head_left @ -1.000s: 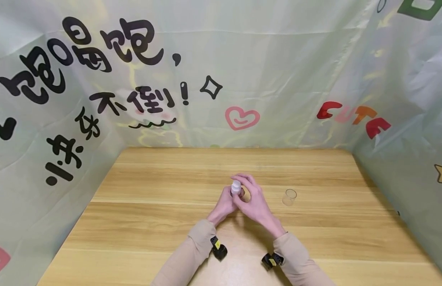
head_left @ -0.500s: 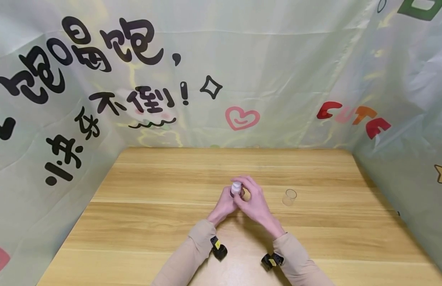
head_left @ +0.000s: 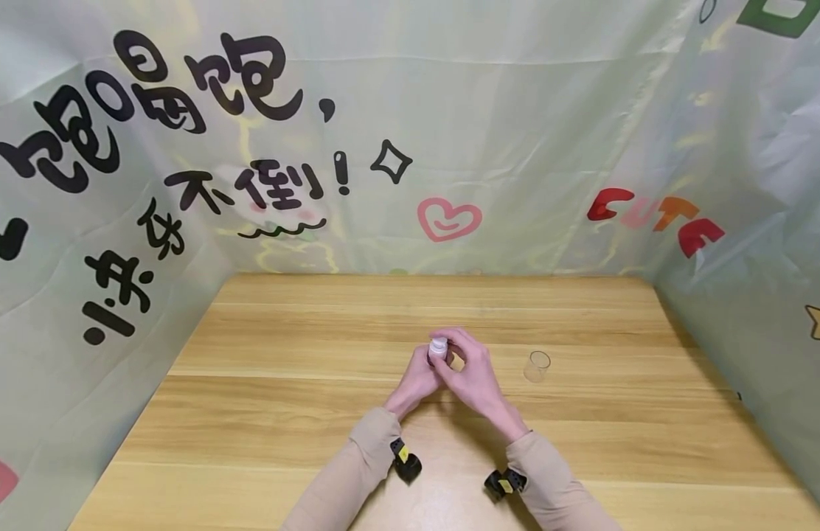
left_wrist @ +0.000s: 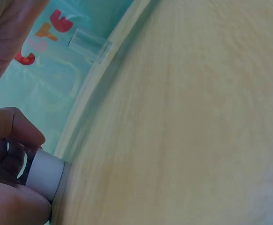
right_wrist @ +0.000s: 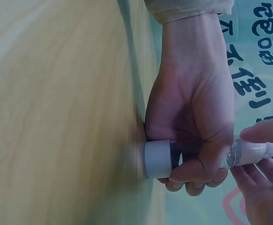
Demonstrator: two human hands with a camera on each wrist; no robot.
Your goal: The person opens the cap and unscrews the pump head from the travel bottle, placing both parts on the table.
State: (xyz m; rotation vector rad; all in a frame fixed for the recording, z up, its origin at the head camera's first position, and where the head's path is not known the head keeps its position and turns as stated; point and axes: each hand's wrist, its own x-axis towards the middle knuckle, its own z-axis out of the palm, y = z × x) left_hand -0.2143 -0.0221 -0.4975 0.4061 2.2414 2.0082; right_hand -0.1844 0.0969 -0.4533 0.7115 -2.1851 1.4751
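Observation:
Both hands meet at a small upright bottle with a white pump top over the middle of the table. My left hand grips its clear and dark body from below. In the right wrist view, the white base pokes out under the left hand's fingers, right at the tabletop. My right hand curls thumb and fingers around the white upper part, pinching it. The fingers hide much of the body. To the right stands a clear open cylinder, like a cap; the left wrist view shows this clear cylinder too.
The wooden table runs back to a printed fabric curtain, which also closes off both sides. Black wrist cameras are strapped at the left sleeve and the right sleeve.
My right thumb and fingertips have shifted slightly around the bottle's white top. The left hand, the bottle and the clear cylinder stay nearly where they were.

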